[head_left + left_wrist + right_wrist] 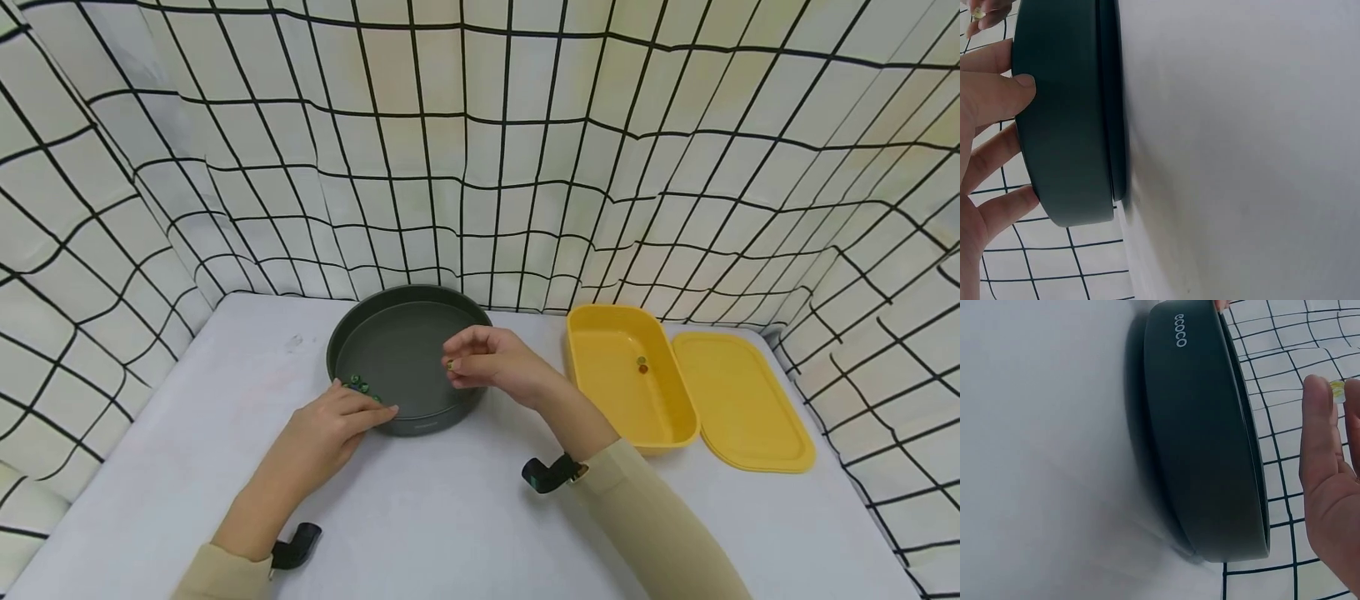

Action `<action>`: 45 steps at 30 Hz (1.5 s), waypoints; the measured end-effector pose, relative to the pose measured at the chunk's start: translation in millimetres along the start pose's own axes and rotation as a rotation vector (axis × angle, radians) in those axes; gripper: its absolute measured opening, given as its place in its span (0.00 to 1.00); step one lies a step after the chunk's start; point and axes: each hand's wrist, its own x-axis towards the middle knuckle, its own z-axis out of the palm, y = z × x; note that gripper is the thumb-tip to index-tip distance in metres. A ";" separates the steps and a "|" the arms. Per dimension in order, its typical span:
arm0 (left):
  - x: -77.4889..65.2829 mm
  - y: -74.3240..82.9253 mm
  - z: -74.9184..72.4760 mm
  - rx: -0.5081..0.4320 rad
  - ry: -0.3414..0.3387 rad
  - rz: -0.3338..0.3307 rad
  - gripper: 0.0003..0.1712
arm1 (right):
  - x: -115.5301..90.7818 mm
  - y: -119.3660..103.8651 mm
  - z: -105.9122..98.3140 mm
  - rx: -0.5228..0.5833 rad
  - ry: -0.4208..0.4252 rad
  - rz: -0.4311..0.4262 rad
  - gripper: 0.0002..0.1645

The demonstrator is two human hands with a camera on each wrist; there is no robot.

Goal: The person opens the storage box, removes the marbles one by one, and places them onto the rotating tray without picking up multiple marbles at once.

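My left hand (333,427) holds the near left rim of a round dark green tray (412,350), thumb against the outer wall and fingers over the edge. Beside those fingers, several small green marbles (357,383) are gathered inside the tray. Over the tray's right side, my right hand (498,367) pinches one marble between thumb and fingertips. In the right wrist view this marble (1337,392) looks clear with yellow in it. The left wrist view shows the tray's outer wall (1063,137) under the left thumb.
To the right stands a yellow rectangular container (600,379) with two small marbles (642,364) inside. Its yellow lid (750,404) lies flat on the white table (450,517) beside it. A white cloth with black grid lines (487,150) encloses the back and sides.
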 end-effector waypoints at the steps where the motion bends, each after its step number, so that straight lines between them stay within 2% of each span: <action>1: -0.2 -1.2 -0.4 -0.003 0.008 0.004 0.28 | 2.5 -1.1 1.5 -0.024 -0.001 0.000 0.18; 5: -1.7 -5.7 -0.6 -0.014 0.018 0.011 0.26 | 12.1 -0.3 5.6 -0.160 -0.033 -0.019 0.17; 13: -3.2 -10.2 -1.2 -0.032 0.027 0.015 0.25 | 27.2 11.3 11.2 -0.605 -0.081 -0.115 0.15; 25: -1.9 -6.2 -2.2 -0.028 0.030 0.013 0.23 | 39.0 21.1 31.4 -0.986 -0.120 -0.081 0.13; 28: -1.7 -6.1 -2.0 -0.024 0.026 0.009 0.23 | 39.8 20.9 33.3 -1.022 -0.125 -0.063 0.14; 34: -0.5 -6.3 -2.2 -0.023 0.022 0.003 0.24 | 37.7 19.3 34.7 -1.022 -0.123 -0.045 0.15; 39: -1.1 -5.5 -2.7 -0.013 0.024 -0.004 0.24 | 32.2 19.9 32.4 -0.997 -0.096 -0.103 0.14; 45: -2.0 -5.2 -2.7 -0.008 0.024 -0.016 0.25 | 10.6 10.3 21.2 -0.937 -0.046 -0.176 0.12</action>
